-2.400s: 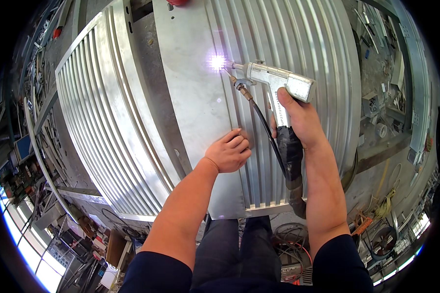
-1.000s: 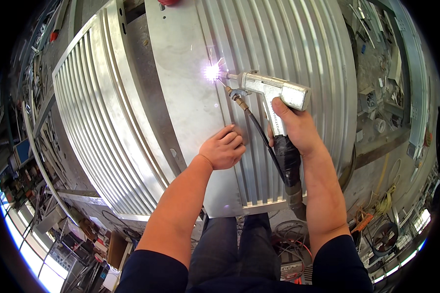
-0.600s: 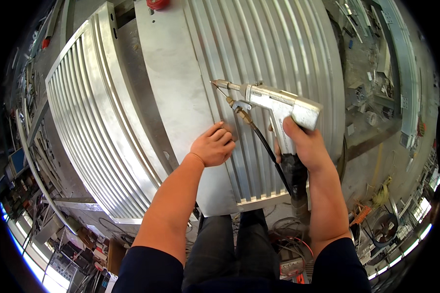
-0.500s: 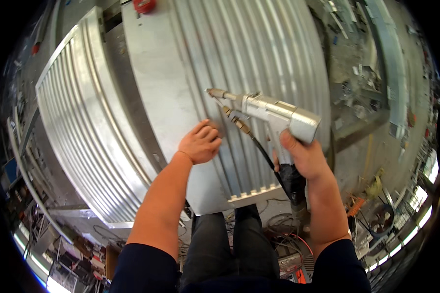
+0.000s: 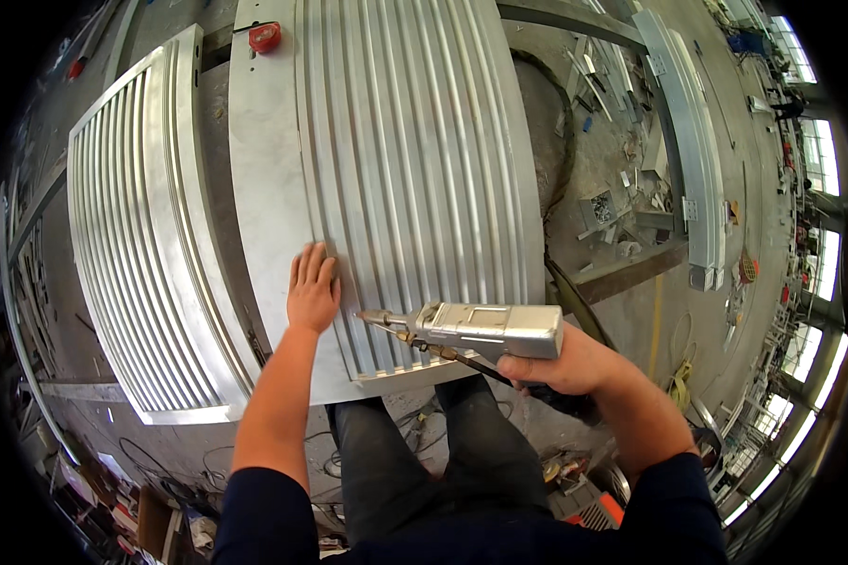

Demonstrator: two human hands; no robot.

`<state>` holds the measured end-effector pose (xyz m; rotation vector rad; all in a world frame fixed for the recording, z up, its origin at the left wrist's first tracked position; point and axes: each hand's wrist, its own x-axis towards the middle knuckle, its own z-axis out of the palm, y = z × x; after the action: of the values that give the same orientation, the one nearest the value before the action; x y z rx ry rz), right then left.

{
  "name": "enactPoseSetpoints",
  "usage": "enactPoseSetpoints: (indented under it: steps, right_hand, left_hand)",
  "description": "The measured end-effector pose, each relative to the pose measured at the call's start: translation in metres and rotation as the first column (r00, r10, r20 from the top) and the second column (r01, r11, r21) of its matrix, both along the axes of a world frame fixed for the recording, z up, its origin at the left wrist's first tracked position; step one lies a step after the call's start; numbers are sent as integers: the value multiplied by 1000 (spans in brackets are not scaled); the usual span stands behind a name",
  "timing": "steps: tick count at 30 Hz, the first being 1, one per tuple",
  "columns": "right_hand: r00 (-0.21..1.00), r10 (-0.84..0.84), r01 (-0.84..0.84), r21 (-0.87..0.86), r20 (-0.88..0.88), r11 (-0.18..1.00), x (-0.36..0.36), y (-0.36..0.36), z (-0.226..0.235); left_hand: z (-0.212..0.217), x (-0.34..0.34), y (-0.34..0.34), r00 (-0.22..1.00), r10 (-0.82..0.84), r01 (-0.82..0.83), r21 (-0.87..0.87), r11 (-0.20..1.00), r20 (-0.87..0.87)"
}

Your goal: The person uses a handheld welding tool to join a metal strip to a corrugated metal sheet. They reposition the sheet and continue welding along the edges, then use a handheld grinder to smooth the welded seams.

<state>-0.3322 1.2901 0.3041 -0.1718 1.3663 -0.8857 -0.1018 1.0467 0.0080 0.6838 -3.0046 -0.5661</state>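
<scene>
My right hand (image 5: 575,358) is closed round the handle of a silver, pistol-shaped welding gun (image 5: 495,330). A black hose with brass fittings (image 5: 424,347) runs beneath its barrel, and its narrow nozzle points left. The nozzle tip is over the near left part of a ribbed aluminium panel (image 5: 424,151); whether it touches the metal I cannot tell. My left hand (image 5: 314,290) lies with fingers stretched out on the panel, where the flat strip meets the first rib. Nothing shows in it. The grip of the gun is mostly hidden by my fingers.
A second ribbed panel (image 5: 122,245) rests to the left, across a gap. A red tape measure (image 5: 265,38) sits on the panel's far left corner. Metal offcuts (image 5: 622,188) litter the floor at right, beside a long metal beam (image 5: 693,141). Cables lie near my legs.
The welding gun has come nearer to me and left, its nozzle now over the panel's near part. My left hand has shifted left and its curled fingers have straightened onto the metal.
</scene>
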Motion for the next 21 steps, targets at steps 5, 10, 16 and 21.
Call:
enactPoseSetpoints:
  steps: [5,10,16,21]
  right_hand:
    - [835,484,-464,137,-260,875,-34,29,33]
    - [814,518,-451,277,-264,849,-46,43,57]
    - [876,412,-346,270,-248,899,-21,34,29]
    - [880,431,-391,214,-198,895,10,12,-19]
  left_hand:
    - [23,73,115,764,582,-605,-3,796,278]
    - [33,119,189,634,679,-742,46,668,369]
    - [45,88,255,923,330,-380,326,866,198]
    - [31,59,289,900,379,-433,348,831,216]
